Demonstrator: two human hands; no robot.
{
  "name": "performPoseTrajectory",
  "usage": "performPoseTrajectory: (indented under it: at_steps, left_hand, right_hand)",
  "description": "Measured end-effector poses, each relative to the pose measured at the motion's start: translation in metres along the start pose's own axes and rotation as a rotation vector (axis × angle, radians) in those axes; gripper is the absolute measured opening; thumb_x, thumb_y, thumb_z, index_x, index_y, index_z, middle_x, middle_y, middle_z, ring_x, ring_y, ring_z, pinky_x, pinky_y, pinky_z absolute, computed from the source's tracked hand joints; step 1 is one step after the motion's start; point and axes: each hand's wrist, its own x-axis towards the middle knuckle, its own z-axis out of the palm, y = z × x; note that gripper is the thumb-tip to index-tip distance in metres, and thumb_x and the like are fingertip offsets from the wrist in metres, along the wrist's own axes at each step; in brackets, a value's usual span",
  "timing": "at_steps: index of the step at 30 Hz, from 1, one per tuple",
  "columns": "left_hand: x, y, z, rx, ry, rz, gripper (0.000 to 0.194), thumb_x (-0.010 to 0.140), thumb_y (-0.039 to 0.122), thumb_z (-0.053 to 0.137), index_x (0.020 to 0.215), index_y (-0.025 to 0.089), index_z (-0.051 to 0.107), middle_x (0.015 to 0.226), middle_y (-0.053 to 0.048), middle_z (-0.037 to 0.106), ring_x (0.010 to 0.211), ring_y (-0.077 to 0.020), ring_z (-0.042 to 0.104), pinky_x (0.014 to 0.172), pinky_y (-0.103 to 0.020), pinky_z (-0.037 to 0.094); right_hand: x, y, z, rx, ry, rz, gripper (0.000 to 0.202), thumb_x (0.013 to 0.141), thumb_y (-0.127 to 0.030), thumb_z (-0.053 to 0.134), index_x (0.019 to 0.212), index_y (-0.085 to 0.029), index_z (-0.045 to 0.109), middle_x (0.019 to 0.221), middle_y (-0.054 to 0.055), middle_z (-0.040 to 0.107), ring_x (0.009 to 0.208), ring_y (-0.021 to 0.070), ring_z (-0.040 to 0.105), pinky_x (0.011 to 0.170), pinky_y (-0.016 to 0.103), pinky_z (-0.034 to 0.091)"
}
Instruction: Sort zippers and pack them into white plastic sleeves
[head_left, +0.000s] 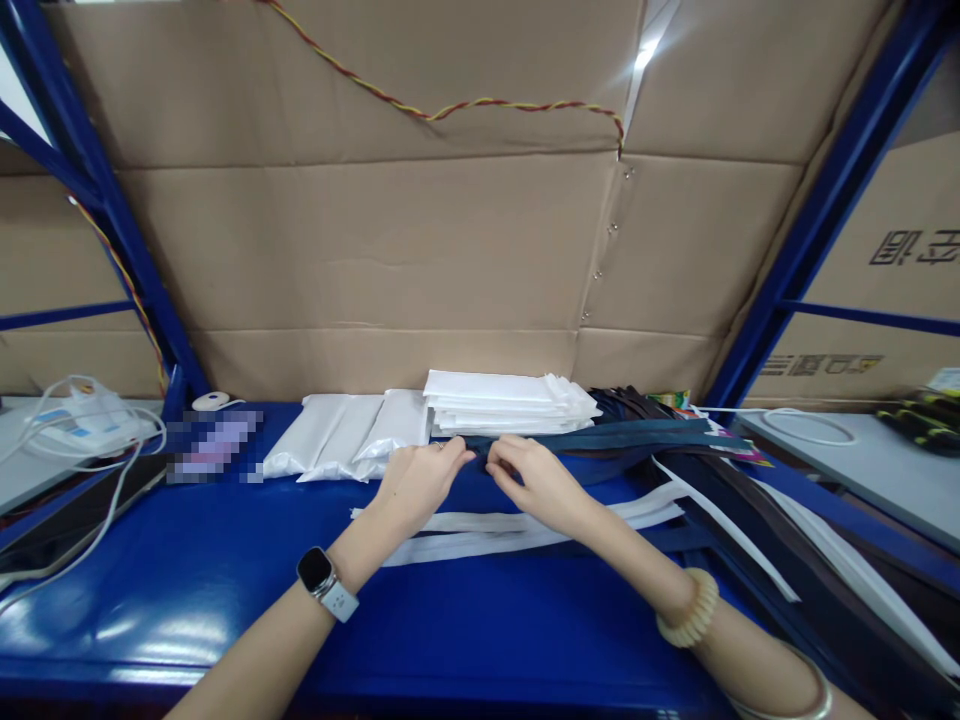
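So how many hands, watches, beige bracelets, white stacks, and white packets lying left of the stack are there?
Hands: 2
Watch: 1
Beige bracelet: 1
White stack: 1
White packets left of it: 3
Total: 8

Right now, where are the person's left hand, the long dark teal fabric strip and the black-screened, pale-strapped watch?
Left hand (418, 478): head view, back of the hand.
Dark teal fabric strip (637, 436): head view, upper face.
Watch (316, 570): head view, black screen.

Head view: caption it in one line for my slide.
Left hand and right hand close together at the end of a dark zipper-like strip over a blue tabletop, white packets behind.
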Motion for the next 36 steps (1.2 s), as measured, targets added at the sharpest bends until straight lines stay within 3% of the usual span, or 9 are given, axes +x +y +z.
performPoseTrajectory:
  at_steps: [5, 9, 16, 19, 24, 28, 30, 32, 36]
  left_hand:
    - [0.005, -0.03, -0.012, 0.048, 0.061, -0.176, 0.042, 0.096, 0.043, 0.026, 0.089, 0.02, 0.06, 0.066, -0.004, 0.065, 0.057, -0.0174, 0.059, 0.05, -0.027, 0.024]
    - [0.008, -0.061, -0.016, -0.007, 0.187, -0.32, 0.035, 0.095, 0.04, 0.033, 0.08, 0.02, 0.058, 0.063, -0.003, 0.062, 0.058, -0.0157, 0.056, 0.052, -0.026, 0.024]
    - [-0.002, -0.112, -0.03, -0.243, 0.633, -0.709, 0.04, 0.092, 0.042, 0.035, 0.063, 0.018, 0.047, 0.055, 0.001, 0.051, 0.054, -0.0121, 0.046, 0.053, -0.024, 0.027]
    - [-0.006, -0.122, -0.032, -0.26, 0.707, -0.775, 0.042, 0.092, 0.044, 0.032, 0.063, 0.019, 0.047, 0.056, 0.001, 0.05, 0.055, -0.0126, 0.046, 0.054, -0.025, 0.028]
    - [-0.003, -0.113, -0.027, -0.226, 0.701, -0.753, 0.021, 0.084, 0.039, 0.051, 0.092, 0.02, 0.054, 0.064, 0.003, 0.051, 0.058, -0.0132, 0.049, 0.057, -0.024, 0.033]
    - [0.003, -0.09, -0.023, -0.244, 0.675, -0.621, 0.033, 0.079, 0.03, 0.059, 0.108, 0.019, 0.049, 0.072, 0.002, 0.054, 0.059, -0.0124, 0.05, 0.059, -0.025, 0.035]
    - [0.005, -0.073, -0.02, -0.378, 0.566, -0.462, 0.022, 0.082, 0.028, 0.056, 0.101, 0.019, 0.052, 0.071, 0.002, 0.055, 0.06, -0.0115, 0.051, 0.059, -0.024, 0.037]
    - [0.006, -0.053, -0.018, -0.545, 0.377, -0.261, 0.012, 0.086, 0.03, 0.051, 0.089, 0.019, 0.054, 0.069, 0.002, 0.057, 0.06, -0.0107, 0.051, 0.059, -0.023, 0.037]
    - [0.003, -0.017, -0.013, -0.711, 0.065, 0.022, 0.023, 0.09, 0.034, 0.046, 0.077, 0.018, 0.058, 0.064, 0.002, 0.057, 0.057, -0.0097, 0.048, 0.057, -0.023, 0.036]
  right_hand:
    - [0.001, 0.027, -0.018, -0.055, 0.085, 0.05, 0.012, 0.079, -0.015, 0.049, 0.068, -0.017, 0.053, 0.085, 0.005, 0.054, 0.076, 0.0158, 0.052, 0.073, 0.028, 0.04]
    - [-0.001, 0.055, -0.038, -0.15, 0.133, 0.135, 0.015, 0.074, -0.018, 0.054, 0.059, -0.018, 0.053, 0.089, 0.005, 0.06, 0.08, 0.0181, 0.053, 0.076, 0.031, 0.04]
    - [-0.015, 0.103, -0.067, -0.362, 0.266, 0.271, 0.018, 0.069, -0.022, 0.057, 0.052, -0.019, 0.052, 0.082, 0.003, 0.068, 0.088, 0.0237, 0.054, 0.081, 0.036, 0.033]
    - [-0.018, 0.111, -0.072, -0.368, 0.281, 0.302, 0.018, 0.068, -0.025, 0.057, 0.052, -0.019, 0.053, 0.077, 0.003, 0.068, 0.087, 0.0235, 0.054, 0.079, 0.035, 0.034]
    - [-0.016, 0.1, -0.068, -0.177, 0.134, 0.352, 0.019, 0.07, -0.027, 0.055, 0.053, -0.018, 0.055, 0.061, 0.001, 0.059, 0.065, 0.0166, 0.052, 0.065, 0.028, 0.036]
    - [-0.01, 0.077, -0.061, 0.165, -0.041, 0.403, 0.027, 0.078, -0.033, 0.052, 0.056, -0.017, 0.055, 0.056, -0.001, 0.054, 0.056, 0.0129, 0.048, 0.057, 0.025, 0.034]
    - [-0.007, 0.061, -0.054, 0.341, -0.088, 0.383, 0.034, 0.083, -0.04, 0.049, 0.059, -0.016, 0.056, 0.061, 0.001, 0.056, 0.061, 0.0135, 0.05, 0.063, 0.026, 0.037]
    - [-0.004, 0.044, -0.046, 0.492, -0.105, 0.353, 0.042, 0.088, -0.047, 0.044, 0.062, -0.016, 0.056, 0.065, 0.002, 0.057, 0.067, 0.0144, 0.053, 0.07, 0.027, 0.038]
    - [0.0, 0.016, -0.026, 0.743, -0.091, 0.34, 0.05, 0.091, -0.053, 0.037, 0.063, -0.017, 0.056, 0.066, 0.002, 0.057, 0.071, 0.0153, 0.053, 0.076, 0.029, 0.038]
